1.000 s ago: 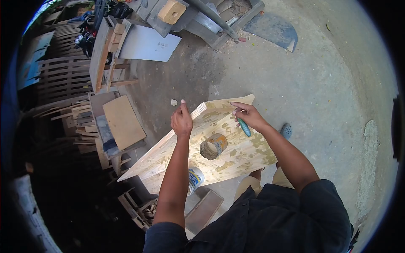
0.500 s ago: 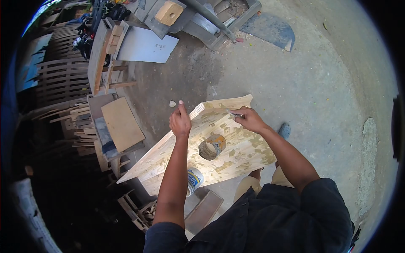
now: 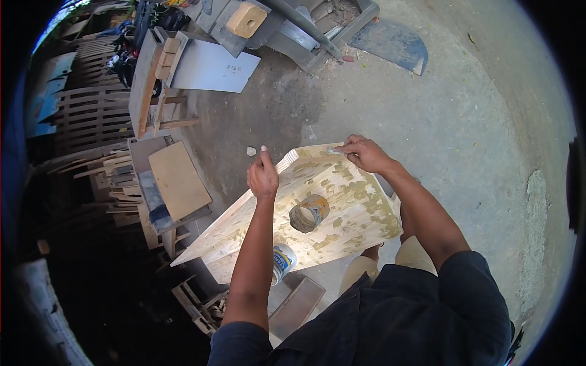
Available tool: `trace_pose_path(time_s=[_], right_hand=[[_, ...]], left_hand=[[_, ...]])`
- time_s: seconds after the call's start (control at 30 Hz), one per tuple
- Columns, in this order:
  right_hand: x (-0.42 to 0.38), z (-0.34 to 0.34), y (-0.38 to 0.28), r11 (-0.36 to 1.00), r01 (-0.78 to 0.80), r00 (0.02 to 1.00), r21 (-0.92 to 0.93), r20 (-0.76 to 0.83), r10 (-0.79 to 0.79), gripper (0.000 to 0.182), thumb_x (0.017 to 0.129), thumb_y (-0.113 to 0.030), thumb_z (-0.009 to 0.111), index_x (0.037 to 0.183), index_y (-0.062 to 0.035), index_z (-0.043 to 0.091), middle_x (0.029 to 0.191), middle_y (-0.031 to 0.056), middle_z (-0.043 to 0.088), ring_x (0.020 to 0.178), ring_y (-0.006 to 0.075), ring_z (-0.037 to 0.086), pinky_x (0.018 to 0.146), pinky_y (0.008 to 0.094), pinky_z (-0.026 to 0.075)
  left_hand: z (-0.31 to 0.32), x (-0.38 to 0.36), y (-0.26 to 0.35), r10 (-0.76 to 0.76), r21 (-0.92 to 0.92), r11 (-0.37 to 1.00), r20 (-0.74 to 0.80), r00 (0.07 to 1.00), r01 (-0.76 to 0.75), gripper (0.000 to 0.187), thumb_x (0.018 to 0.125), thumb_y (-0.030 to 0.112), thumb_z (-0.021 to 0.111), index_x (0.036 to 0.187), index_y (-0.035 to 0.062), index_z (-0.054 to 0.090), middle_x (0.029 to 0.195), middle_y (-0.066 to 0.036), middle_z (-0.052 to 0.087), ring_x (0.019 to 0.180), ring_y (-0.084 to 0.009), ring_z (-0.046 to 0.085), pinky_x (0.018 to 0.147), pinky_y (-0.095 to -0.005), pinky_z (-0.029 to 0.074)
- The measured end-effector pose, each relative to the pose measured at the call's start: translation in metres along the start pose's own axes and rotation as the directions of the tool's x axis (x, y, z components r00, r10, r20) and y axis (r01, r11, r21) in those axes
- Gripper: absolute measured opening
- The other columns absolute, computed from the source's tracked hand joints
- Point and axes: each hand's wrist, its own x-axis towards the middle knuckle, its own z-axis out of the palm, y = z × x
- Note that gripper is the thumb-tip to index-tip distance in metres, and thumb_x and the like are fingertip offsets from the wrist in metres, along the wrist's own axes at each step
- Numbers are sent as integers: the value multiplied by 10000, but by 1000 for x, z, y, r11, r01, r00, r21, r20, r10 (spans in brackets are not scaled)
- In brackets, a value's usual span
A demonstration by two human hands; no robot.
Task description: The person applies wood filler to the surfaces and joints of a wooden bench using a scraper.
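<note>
A pale wooden panel piece (image 3: 348, 219) with greenish-brown filler patches lies in front of me. My left hand (image 3: 263, 177) is curled at its left edge, thumb up; what its fingers close on is hidden. My right hand (image 3: 365, 154) pinches a small, flat scraper-like blade (image 3: 334, 150) against the raised far edge strip of the panel. On the panel stands an open can (image 3: 316, 209) with brownish paste inside. A white and blue labelled tub (image 3: 282, 261) is by the near edge, beside my left forearm.
A tan board (image 3: 179, 181) rests on a low bench at the left. Beyond it stand a white sheet (image 3: 213, 66) and a wooden block (image 3: 246, 19). A dark curved board (image 3: 390, 44) lies on the concrete floor. Stacked wood strips are at the far left.
My right hand has moved up and slightly right with the blade, from the panel's face to its far edge strip. My left hand has barely moved.
</note>
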Motion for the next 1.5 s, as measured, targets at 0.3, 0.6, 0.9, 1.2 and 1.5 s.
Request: trace_pose_path(time_s=[0.3,0.6,0.9,1.2,1.5], right_hand=[[0,5,16,980,-17,992,-200,121,42,409,878,-77,575,1213,-286,682,1032,68,601,1031,266,573,900,406,459],[14,6,6,997,64,997,-31,32,-63,386,907,-114,560,1238,-283,663,1041,41,585,1074,259,544,929,436,419],[3,0,-7,999,-30,999,17,42,29,392,896,-87,558,1236,-249,665,1043,80,586,1083,264,538,933,424,426],[-6,-3,-14,969,-53,986,-240,141,89,419,902,-66,544,1272,-239,639,1045,94,576,1044,280,561,904,406,451],[-14,48,-28,689,-252,954,680,54,295,437,939,-133,606,1373,-143,550,1108,42,662,870,130,567,846,292,491]], left_hand=[[-1,-2,2,3,-77,997,-11,1000,-4,654,966,552,366,856,6,710,877,-229,684,927,-429,626,858,-487,452],[0,-2,1,21,-27,999,-5,1000,-21,700,969,567,332,899,-8,725,880,-194,704,910,-388,652,859,-442,458],[-2,-4,4,38,-48,998,-27,999,-39,659,968,553,364,867,0,709,864,-230,685,901,-427,638,835,-489,459],[0,-3,2,41,-64,997,-44,998,-43,651,968,546,367,855,-1,701,879,-229,685,903,-426,635,837,-486,457],[-1,-3,3,35,-67,997,-24,999,-36,646,967,541,366,833,-3,687,866,-239,674,899,-441,622,834,-497,448]])
